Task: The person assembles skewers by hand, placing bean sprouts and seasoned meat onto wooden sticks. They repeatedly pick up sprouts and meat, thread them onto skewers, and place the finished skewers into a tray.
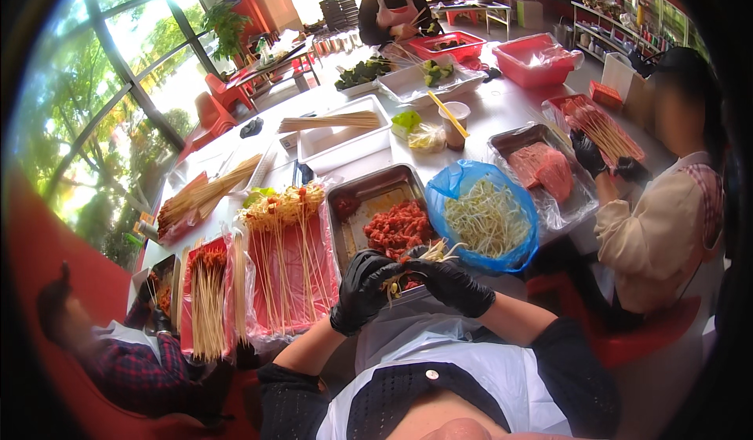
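Both my hands wear black gloves and meet above the near edge of a steel tray (351, 231). My left hand (366, 287) and my right hand (459, 284) grip one bundle of bean sprouts (440, 253) between them, its ends sticking out on either side. Fingers hide the bundle's middle, where a little red meat seems to show. Behind the hands, a heap of marinated red meat strips (399, 225) lies in the tray. To the right, a blue plastic bag (438, 188) stands open around loose bean sprouts (487, 213).
Left of the steel tray, skewered sprout bundles (285, 205) lie in a lined red tray (265, 299). Beyond are bare bamboo skewers (206, 202), a white tub (344, 152) and a drink cup (454, 125). Co-workers sit left, right and opposite; raw meat slabs (542, 168) lie at right.
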Demonstrator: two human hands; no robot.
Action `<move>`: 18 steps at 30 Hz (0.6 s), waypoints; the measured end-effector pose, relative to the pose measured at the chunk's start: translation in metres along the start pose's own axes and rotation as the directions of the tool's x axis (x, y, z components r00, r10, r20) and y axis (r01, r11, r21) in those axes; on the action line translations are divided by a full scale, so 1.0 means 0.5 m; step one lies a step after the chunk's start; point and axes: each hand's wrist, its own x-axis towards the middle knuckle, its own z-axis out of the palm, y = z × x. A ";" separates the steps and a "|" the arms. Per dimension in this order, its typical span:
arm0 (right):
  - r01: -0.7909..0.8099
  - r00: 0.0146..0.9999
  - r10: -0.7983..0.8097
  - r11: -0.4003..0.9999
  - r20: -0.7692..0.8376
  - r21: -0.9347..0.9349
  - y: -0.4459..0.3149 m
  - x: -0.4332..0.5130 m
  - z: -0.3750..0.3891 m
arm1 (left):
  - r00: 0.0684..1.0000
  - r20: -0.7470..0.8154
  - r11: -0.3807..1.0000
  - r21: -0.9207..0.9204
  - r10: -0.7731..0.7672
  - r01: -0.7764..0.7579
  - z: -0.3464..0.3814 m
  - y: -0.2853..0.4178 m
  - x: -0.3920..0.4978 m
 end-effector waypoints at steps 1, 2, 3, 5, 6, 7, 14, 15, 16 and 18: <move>0.162 0.987 -0.149 0.944 0.064 -0.287 -0.001 -0.002 -0.003 | 0.999 0.004 0.999 -0.020 -0.044 0.044 0.000 0.002 0.001; 0.080 0.997 -0.077 0.965 0.023 -0.250 -0.001 -0.002 -0.004 | 0.996 0.008 0.995 -0.040 -0.087 0.088 0.001 0.005 0.002; -0.001 1.000 -0.002 0.978 -0.014 -0.210 0.000 -0.003 -0.003 | 0.991 0.013 0.989 -0.058 -0.134 0.135 0.000 0.007 0.003; -0.105 0.993 0.108 0.992 -0.043 0.068 0.004 0.006 -0.006 | 0.982 0.002 0.976 -0.108 -0.188 0.187 -0.001 0.011 0.005; -0.127 0.989 0.142 0.946 -0.029 0.299 0.008 0.015 -0.008 | 0.975 0.001 0.966 -0.132 -0.223 0.222 0.000 0.013 0.007; -0.130 0.987 0.161 0.835 -0.012 0.534 0.010 0.020 -0.011 | 0.969 0.003 0.955 -0.169 -0.248 0.245 0.000 0.015 0.008; -0.094 0.994 0.100 0.990 -0.048 0.108 0.001 0.014 -0.027 | 0.925 0.073 0.871 -0.317 -0.373 0.376 0.001 0.010 0.014; -0.058 0.997 0.062 0.994 -0.049 0.091 0.001 0.016 -0.028 | 0.917 0.086 0.864 -0.311 -0.389 0.395 0.002 0.009 0.013; -0.078 0.994 0.084 0.992 -0.066 0.096 0.002 0.017 -0.027 | 0.915 0.094 0.860 -0.313 -0.393 0.402 0.002 0.008 0.012; -0.081 0.988 0.094 0.990 -0.120 0.114 0.007 0.017 -0.021 | 0.881 0.145 0.808 -0.353 -0.451 0.472 0.005 0.003 0.010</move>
